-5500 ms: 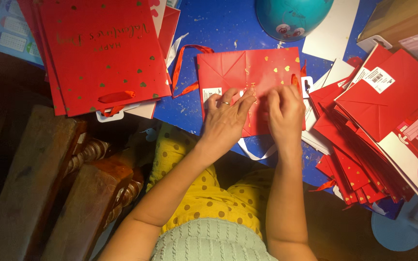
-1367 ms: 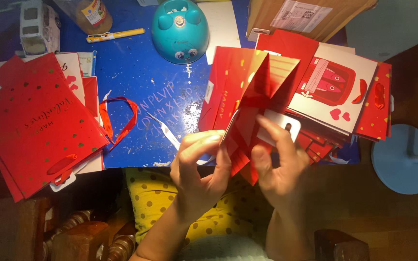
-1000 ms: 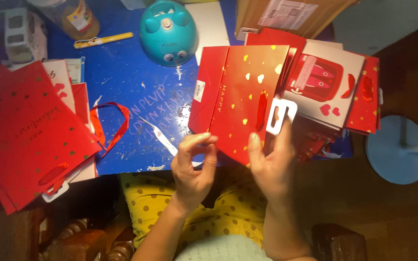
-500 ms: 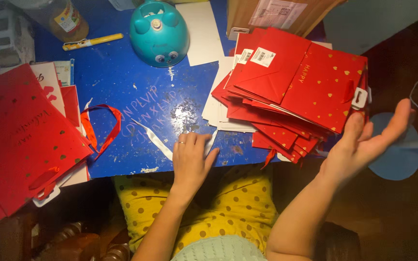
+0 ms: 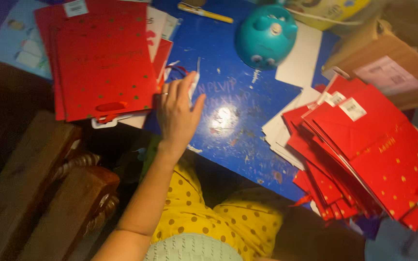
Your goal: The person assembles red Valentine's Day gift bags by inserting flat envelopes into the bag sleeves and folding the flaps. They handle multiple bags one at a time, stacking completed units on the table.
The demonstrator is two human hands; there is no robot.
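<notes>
Here, a small white slip point(image 5: 194, 83) is pinched between the thumb and fingertips of the left hand point(image 5: 177, 113), which is extended over the blue table point(image 5: 238, 130). The slip is held just above the tabletop, beside the right edge of the left stack of red gift bags point(image 5: 103, 63), and a red ribbon loop point(image 5: 177, 70) is seen just behind it. A ring is worn on one finger of this hand. Whether the slip is in contact with the table cannot be told. The right hand is not shown in the head view.

The left stack is laid flat at the table's left edge, with white and red sheets protruding beneath it. A second, fanned stack of red gold-dotted bags point(image 5: 368, 150) is positioned at the right, overhanging the table's near edge; white labels are fixed to its upper bags. White paper sheets point(image 5: 298, 60) are laid between this stack and a teal round toy point(image 5: 265, 35) at the far side. A yellow pen point(image 5: 205, 12) lies near the far edge, and a cardboard box point(image 5: 388, 72) is placed at the far right. Yellow dotted clothing point(image 5: 209, 212) is visible below the table.
</notes>
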